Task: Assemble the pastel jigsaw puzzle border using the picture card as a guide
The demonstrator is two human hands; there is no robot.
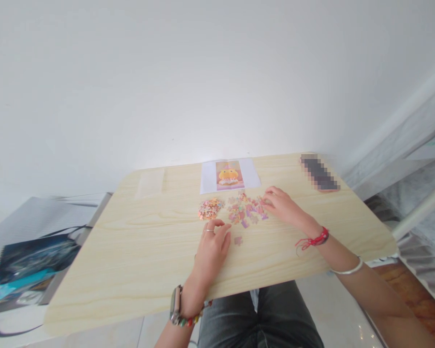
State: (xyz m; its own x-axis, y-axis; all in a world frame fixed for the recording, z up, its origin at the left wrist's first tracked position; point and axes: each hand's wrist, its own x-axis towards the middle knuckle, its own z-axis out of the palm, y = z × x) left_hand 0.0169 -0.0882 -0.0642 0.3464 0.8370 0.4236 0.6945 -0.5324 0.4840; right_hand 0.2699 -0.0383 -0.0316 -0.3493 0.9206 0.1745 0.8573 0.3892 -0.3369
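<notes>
A loose spread of puzzle pieces [244, 210], mostly pink, purple and orange, lies on the wooden table. To its left is a denser pile of puzzle pieces [209, 209]. My right hand [283, 206] is at the right edge of the spread, its fingers closed on a puzzle piece that they mostly cover. My left hand [213, 247] rests below the pile with curled fingers and the thumb close to the index finger; whether anything is between them is hidden. A single pinkish puzzle piece [238, 240] lies apart, just right of my left thumb.
Behind the pieces lies a paper sheet [253, 173] with a printed picture [228, 175] of a yellow character. A phone [319, 173], partly pixelated, is at the back right. A clear plastic sheet [150, 183] lies back left. Beyond the table's left edge sits a dark notebook [36, 257].
</notes>
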